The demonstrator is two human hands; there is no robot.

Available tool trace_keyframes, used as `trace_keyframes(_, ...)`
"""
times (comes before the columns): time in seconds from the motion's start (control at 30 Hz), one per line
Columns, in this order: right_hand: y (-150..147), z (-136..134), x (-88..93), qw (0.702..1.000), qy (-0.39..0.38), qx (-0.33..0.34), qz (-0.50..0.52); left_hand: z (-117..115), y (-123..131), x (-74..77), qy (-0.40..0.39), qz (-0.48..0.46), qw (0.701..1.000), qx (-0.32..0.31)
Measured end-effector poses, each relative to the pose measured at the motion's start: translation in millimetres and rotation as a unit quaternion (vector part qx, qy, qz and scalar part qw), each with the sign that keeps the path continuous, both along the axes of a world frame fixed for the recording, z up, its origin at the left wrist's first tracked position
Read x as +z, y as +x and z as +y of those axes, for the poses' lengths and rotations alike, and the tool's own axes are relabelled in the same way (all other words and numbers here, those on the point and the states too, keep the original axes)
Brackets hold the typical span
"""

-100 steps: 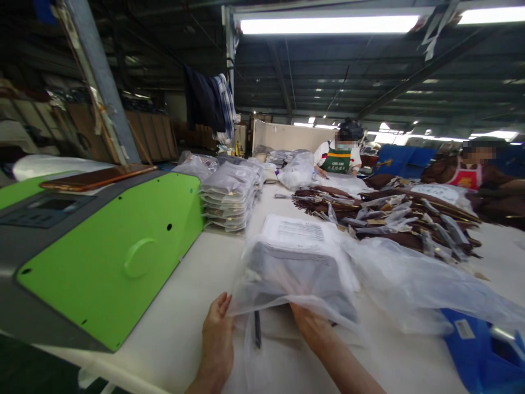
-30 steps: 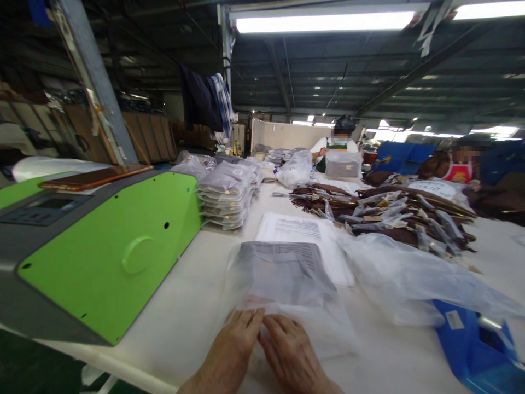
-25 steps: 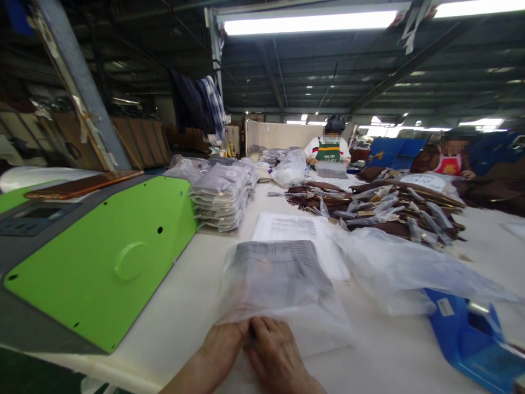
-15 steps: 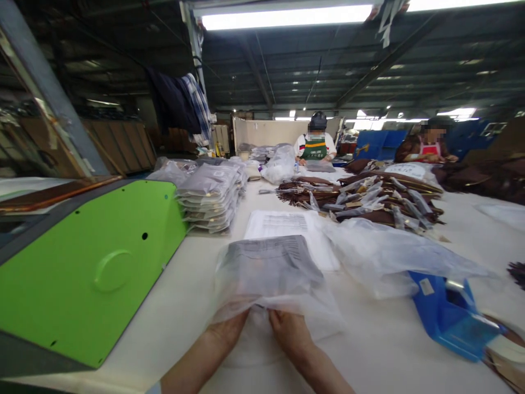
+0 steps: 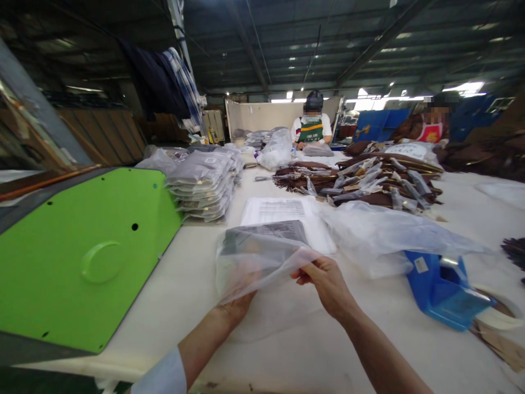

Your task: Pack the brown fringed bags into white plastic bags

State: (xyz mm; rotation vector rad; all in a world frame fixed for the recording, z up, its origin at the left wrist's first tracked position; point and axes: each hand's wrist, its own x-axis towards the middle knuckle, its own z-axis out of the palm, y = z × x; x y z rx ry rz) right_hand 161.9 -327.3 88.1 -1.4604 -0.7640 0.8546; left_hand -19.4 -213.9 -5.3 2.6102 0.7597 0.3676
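A clear plastic bag (image 5: 273, 262) lies in front of me with a folded dark grey fabric piece (image 5: 266, 232) inside it. My left hand (image 5: 241, 295) reaches into the bag's near opening, and its fingers show only dimly through the cloudy film. At the right side of that opening, my right hand (image 5: 324, 276) pinches the bag's edge between thumb and fingers and holds it raised. Under the far end of the bag lies a white sheet with printed lines (image 5: 283, 208).
A green machine panel (image 5: 123, 219) stands at left, beside a stack of bagged grey pieces (image 5: 200, 183). Brown tasselled items (image 5: 361, 180), loose plastic film (image 5: 381, 232) and a blue tape dispenser (image 5: 445, 295) lie to the right. Two people (image 5: 311, 126) work across the table.
My right hand has moved right and up, pulling the bag's edge with it. My left hand has gone further into the bag. The camera view has shifted slightly.
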Motion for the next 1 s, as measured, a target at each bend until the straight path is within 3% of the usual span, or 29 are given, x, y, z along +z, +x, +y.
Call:
trace_keyframes(0.1, 1.9, -0.4, 1.1, 0.999, 0.016, -0.011, 0.032, 0.1, 3.7, 7.9, 0.058, 0.038, 0.997, 0.018)
trace_keyframes(0.2, 5.0, 2.6, 2.9, 0.997, 0.041, -0.035, 0.057, 2.0, 12.4, 27.5, 0.077, 0.05, 0.996, 0.011)
trace_keyframes(0.4, 9.8, 3.2, 15.1, 0.997, 0.048, -0.03, 0.049, -0.3, 24.7, 64.3, 0.042, -0.015, 0.999, 0.006)
trace_keyframes(0.53, 9.4, -8.1, 15.7, 0.999, 0.042, -0.032, -0.002, 1.1, 23.9, 66.2, -0.056, -0.055, 0.997, 0.012)
trace_keyframes(0.7, 11.3, -20.9, -1.1, 0.981, 0.034, -0.074, -0.175, 8.4, 18.7, 59.0, -0.084, -0.035, 0.993, -0.071)
trace_keyframes(0.8, 15.3, -25.7, -13.1, 0.941, 0.059, -0.118, -0.311, 7.9, 16.6, 60.7, -0.1, -0.035, 0.992, -0.062)
trace_keyframes(0.9, 19.9, -30.2, -24.3, 0.855, 0.076, -0.178, -0.481, 3.8, 16.4, 63.2, -0.12, -0.042, 0.991, -0.044)
trace_keyframes(1.0, 27.4, -31.7, -36.5, 0.78, 0.055, -0.243, -0.573, 0.2, 18.3, 64.0, -0.14, -0.051, 0.988, -0.039)
